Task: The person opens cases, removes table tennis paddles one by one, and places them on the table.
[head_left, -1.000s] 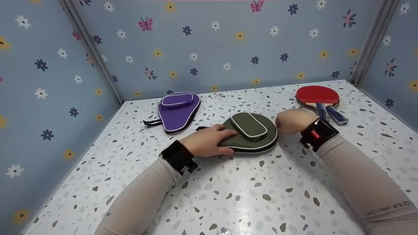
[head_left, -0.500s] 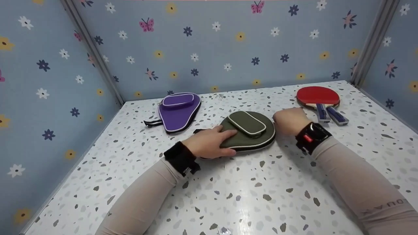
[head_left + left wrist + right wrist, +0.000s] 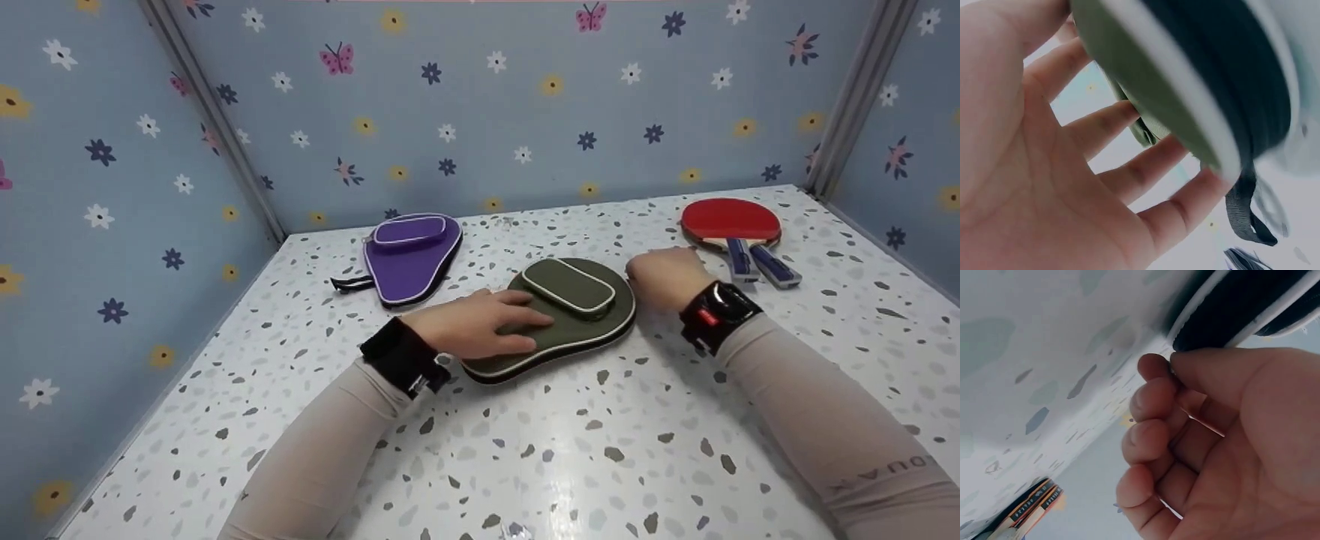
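An olive-green table tennis paddle case (image 3: 592, 328) with white piping and a raised pocket (image 3: 571, 285) lies on the table in the middle of the head view. My left hand (image 3: 480, 326) rests on its narrower left part, fingers spread and nearly straight. In the left wrist view, the fingers of that hand (image 3: 1072, 163) lie against the case (image 3: 1151, 79); a black strap (image 3: 1244, 208) hangs from its end. At the case's rounded right edge, my right hand (image 3: 664, 277) has curled fingers. The right wrist view shows thumb and forefinger pinching a tiny, mostly hidden zipper pull beside the dark zipped side (image 3: 1219, 315).
A purple paddle case (image 3: 409, 262) with a black strap lies at the back left. Two table tennis paddles (image 3: 731, 219), the top one red, overlap at the back right, blue handles pointing forward. Flowered panels (image 3: 510, 105) enclose the speckled table (image 3: 570, 450) at back and sides.
My right hand and the case have shifted slightly left. The case's narrow end has swung toward the front and now shows below my left hand, whose fingers are spread wider.
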### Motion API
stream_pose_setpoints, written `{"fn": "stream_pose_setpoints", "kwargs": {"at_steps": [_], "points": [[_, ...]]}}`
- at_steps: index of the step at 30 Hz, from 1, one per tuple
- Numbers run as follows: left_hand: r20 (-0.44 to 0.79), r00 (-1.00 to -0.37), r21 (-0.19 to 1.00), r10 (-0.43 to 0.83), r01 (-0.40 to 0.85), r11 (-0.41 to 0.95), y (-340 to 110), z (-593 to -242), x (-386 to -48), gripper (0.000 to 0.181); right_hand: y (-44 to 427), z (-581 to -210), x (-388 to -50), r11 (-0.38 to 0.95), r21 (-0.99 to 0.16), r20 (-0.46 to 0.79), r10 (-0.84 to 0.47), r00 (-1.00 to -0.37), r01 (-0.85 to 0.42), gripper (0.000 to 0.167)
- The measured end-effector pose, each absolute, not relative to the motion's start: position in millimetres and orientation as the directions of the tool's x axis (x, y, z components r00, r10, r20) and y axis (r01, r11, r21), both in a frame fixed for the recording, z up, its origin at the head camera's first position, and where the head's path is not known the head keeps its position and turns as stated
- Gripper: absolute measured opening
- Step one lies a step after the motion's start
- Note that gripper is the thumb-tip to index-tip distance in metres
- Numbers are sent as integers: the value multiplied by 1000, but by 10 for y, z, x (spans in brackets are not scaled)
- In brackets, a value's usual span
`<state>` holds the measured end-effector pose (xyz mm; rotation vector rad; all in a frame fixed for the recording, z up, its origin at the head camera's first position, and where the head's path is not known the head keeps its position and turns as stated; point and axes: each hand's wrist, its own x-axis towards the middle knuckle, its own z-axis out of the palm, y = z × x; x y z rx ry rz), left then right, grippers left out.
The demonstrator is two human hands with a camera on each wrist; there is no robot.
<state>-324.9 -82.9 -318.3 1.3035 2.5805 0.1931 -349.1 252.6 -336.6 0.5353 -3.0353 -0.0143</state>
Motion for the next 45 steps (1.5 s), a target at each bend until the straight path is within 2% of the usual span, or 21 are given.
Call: {"fn": "stream_pose_setpoints", "kwargs": {"at_steps": [8,13,19,24,34,40,45], "points": [[-100,-539,181,836,816,549,-769,-3256,-3248,51,2557,-3411,-3506,930,24,121,-368,-922,-368,17],[-132,-530,238,838,804,545,-778,-3295,-3294,54,2554,-3435,-3529,929,25,128,-370,-920,-370,18],[-162,-538,224,827,796,562,-755,-3287,-3294,56,2573,-3410,-3510,929,10,100,-370,-924,-370,16],[-158,-539,221,827,797,562,-747,-3281,-3286,56,2586,-3332,-3452,927,-2,47,-375,-926,-376,14],[-152,-548,241,823,787,568,-770,-3276,-3263,56,2586,-3124,-3359,923,-18,-155,-382,-911,-384,19],[-155,-549,238,821,786,571,-761,-3273,-3256,56,2584,-3058,-3279,906,-17,-195,-419,-887,-424,28],[-162,-555,234,816,782,578,-750,-3263,-3256,56,2566,-3020,-3215,904,-12,-216,-419,-882,-426,28]]}}
